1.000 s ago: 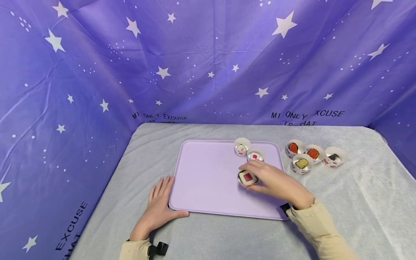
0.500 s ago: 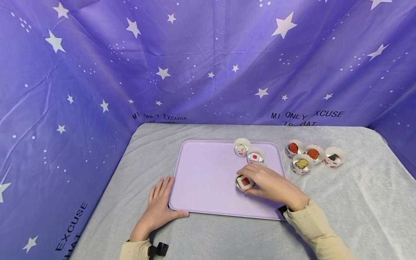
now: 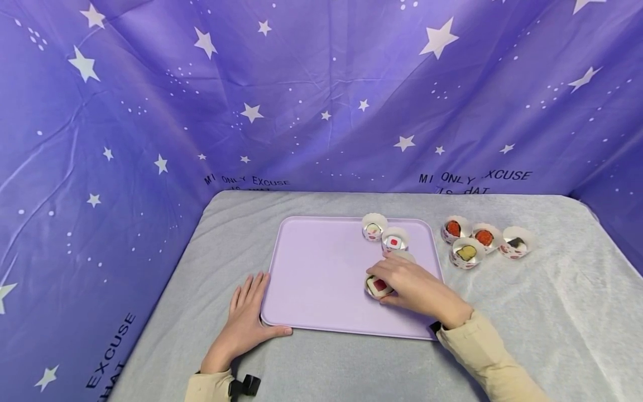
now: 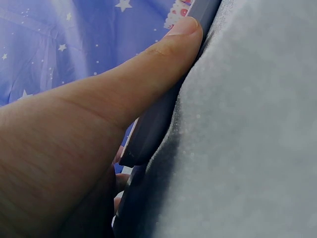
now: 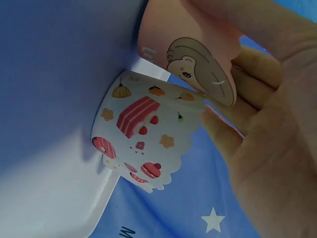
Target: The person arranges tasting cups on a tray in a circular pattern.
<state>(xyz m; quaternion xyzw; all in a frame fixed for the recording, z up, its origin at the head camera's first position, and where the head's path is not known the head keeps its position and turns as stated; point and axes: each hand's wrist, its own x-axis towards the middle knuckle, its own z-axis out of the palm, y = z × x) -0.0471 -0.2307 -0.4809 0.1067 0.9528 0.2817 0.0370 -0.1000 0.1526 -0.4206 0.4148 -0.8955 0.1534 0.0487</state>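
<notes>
My right hand (image 3: 419,289) holds a paper baking cup (image 5: 173,29) at the right part of the lilac tray (image 3: 316,279). Its side is pink with a cartoon figure, and it looks to be at the tray surface. Inside sits a sushi roll piece (image 3: 379,285) with white rice and a red square centre. Fingers curl over the far side and the thumb is at the near side. At the tray's near left corner rests my left hand (image 3: 242,321), fingers straight along the left edge, thumb (image 4: 163,54) against the front rim.
On the tray behind the right hand stand a partly hidden paper cup (image 3: 406,256), a cup with a red-centred piece (image 3: 394,242) and a cup with a pale piece (image 3: 373,229). Right of the tray are several filled cups, one with a yellow piece (image 3: 466,254).
My right hand has shifted the held cup slightly left and toward the front. The rim of a cup behind it has come into sight. My left hand has stayed put.
</notes>
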